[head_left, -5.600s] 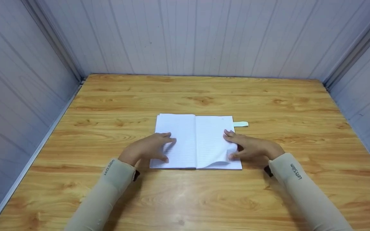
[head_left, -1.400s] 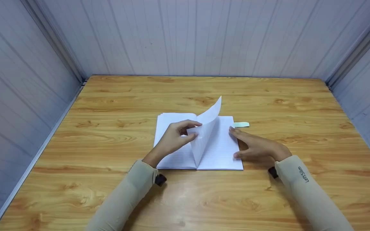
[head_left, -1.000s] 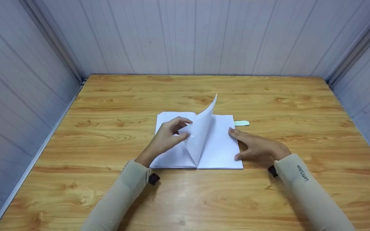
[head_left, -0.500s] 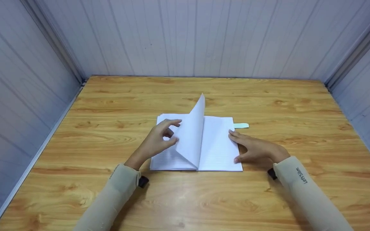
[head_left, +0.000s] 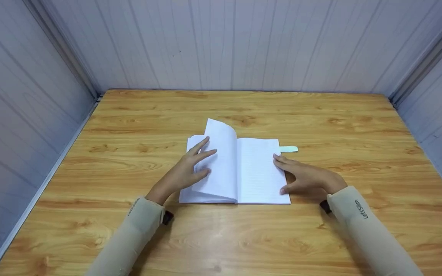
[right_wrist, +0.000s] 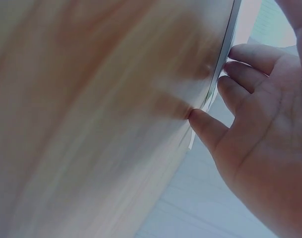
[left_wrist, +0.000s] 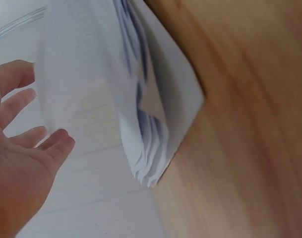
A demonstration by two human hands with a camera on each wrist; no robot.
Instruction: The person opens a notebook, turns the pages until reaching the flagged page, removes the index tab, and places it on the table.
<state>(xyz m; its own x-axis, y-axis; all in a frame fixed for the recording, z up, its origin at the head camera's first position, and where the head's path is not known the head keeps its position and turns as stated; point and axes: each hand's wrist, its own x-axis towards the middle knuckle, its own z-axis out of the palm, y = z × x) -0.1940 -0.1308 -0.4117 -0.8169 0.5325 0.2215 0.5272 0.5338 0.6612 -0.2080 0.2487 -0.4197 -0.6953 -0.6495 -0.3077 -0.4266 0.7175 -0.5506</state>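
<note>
An open lined notebook (head_left: 259, 172) lies at the middle of the table in the head view. One white page (head_left: 223, 161) curves over toward the left side, its far corner still raised. My left hand (head_left: 182, 170) has its fingers spread against that page; in the left wrist view the left hand (left_wrist: 22, 153) shows extended fingers beside the thin sheet (left_wrist: 74, 64). At the notebook's right edge rests my right hand (head_left: 307, 177), thumb and fingers apart. The right wrist view shows the right hand (right_wrist: 265, 119) with fingertips touching the notebook's edge.
A pale green tab (head_left: 289, 148) sticks out from the notebook's upper right side. The wood-grain table (head_left: 221, 237) is bounded by pale panelled walls (head_left: 232, 46) at the back and both sides.
Over the last second or so the page has swung from upright above the spine to the left. My left hand has moved left with it, its pinch released and fingers spread. The right hand stays put.
</note>
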